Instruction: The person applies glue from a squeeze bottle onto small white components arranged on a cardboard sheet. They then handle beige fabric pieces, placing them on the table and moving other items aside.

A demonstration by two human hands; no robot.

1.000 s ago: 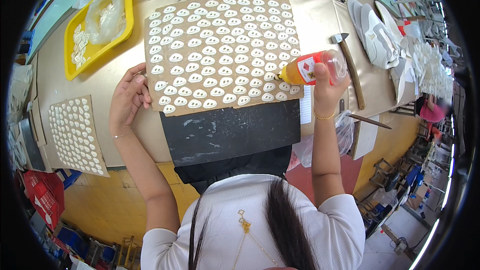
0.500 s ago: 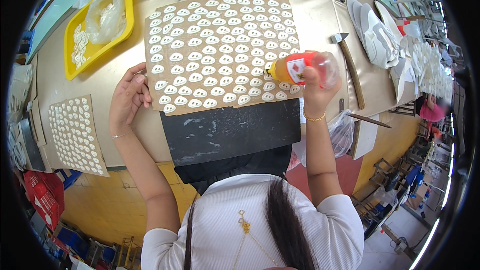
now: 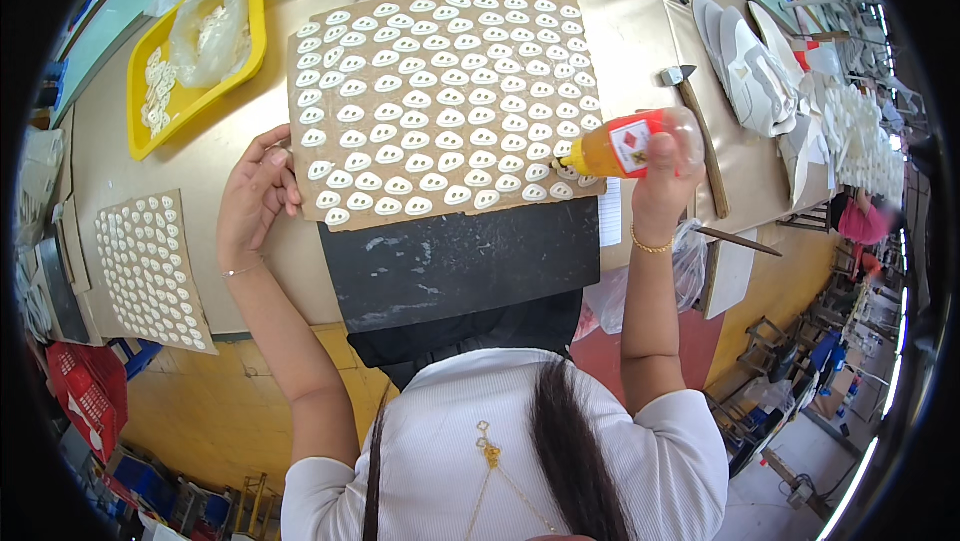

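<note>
A brown cardboard sheet (image 3: 330, 163) lies before me, covered with rows of small white oval pieces (image 3: 435, 182), each with two dark dots. My left hand (image 3: 264, 184) is at its left edge, fingers curled and closed on the edge, with the thumb on top. In my right hand (image 3: 662, 181) is a squeeze bottle (image 3: 610, 145) with a red and white label, amber liquid and a yellow nozzle. It tilts leftward, its dark tip close to the white pieces near the sheet's lower right corner. Whether the tip touches one I cannot tell.
A black board (image 3: 460, 266) sits under the sheet's near edge. At the left are a yellow tray (image 3: 137, 129) with white pieces and a second filled card (image 3: 150, 276). A hammer (image 3: 700, 131), a pointed tool (image 3: 740, 241) and white shoe parts (image 3: 755, 81) lie at the right.
My right hand has moved right and slightly nearer with the squeeze bottle, its nozzle shifting toward the sheet's lower right corner. My left hand has stayed at the left edge.
</note>
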